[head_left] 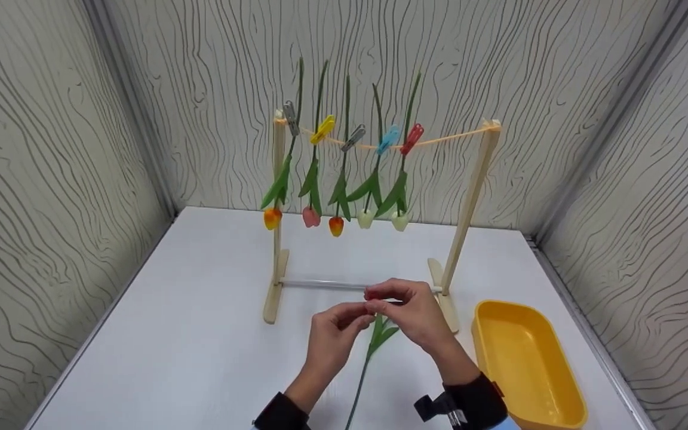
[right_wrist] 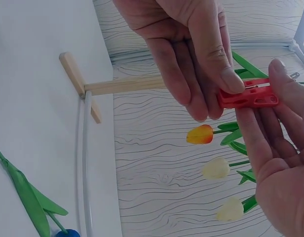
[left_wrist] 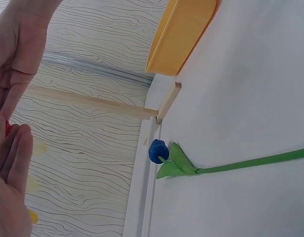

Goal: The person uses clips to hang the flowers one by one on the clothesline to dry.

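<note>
Both hands meet around a small red clothespin (right_wrist: 250, 95), held above the table. My left hand (head_left: 332, 334) pinches one end between thumb and fingers. With thumb and fingers, my right hand (head_left: 418, 316) grips the other end. Beneath the hands lies a blue tulip (left_wrist: 159, 151) on the table, its green leaves (left_wrist: 179, 163) and long stem (head_left: 359, 388) pointing toward me. Its bloom is hidden by the hands in the head view.
Behind the hands stands a wooden rack (head_left: 471, 209) with an orange cord (head_left: 457, 137). Several tulips hang head down from it, one by a yellow clothespin (head_left: 322, 129), another by a blue clothespin (head_left: 389, 139). A yellow tub (head_left: 526, 358) stands at the right.
</note>
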`<state>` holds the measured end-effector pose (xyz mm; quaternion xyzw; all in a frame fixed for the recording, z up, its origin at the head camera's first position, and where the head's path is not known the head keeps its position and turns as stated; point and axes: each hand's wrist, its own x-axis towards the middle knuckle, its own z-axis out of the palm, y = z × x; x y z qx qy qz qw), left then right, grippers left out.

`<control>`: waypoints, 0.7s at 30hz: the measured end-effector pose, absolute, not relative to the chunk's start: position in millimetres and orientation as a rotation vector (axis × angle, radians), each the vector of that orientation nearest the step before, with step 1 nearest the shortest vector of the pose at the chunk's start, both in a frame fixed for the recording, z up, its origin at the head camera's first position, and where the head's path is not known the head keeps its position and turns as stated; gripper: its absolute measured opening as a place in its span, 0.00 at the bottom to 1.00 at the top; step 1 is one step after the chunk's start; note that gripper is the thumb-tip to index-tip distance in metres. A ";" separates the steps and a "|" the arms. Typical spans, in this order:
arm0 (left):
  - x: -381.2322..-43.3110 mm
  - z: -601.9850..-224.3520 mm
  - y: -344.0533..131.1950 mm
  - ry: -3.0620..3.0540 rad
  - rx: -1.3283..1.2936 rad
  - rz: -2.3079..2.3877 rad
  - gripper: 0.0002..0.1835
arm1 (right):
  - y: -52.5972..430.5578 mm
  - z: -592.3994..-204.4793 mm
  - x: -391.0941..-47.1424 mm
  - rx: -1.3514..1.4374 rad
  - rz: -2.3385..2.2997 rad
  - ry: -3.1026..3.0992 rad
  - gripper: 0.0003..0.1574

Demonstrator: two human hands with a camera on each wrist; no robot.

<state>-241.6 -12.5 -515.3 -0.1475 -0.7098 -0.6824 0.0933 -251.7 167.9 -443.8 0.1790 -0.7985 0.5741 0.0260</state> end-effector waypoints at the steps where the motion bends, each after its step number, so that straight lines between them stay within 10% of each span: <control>1: -241.6 -515.0 -13.0 -2.114 -0.441 -2.015 0.11 | 167.2 -444.0 -252.2 0.559 1.773 -2.445 0.13; 13: -245.0 -519.1 -23.9 -2.207 -0.562 -1.858 0.15 | 164.7 -448.3 -261.4 0.588 1.774 -2.378 0.08; 21: -262.3 -526.4 -63.4 -2.676 -1.017 -0.570 0.44 | 198.3 -448.4 -263.9 0.545 1.742 -2.357 0.09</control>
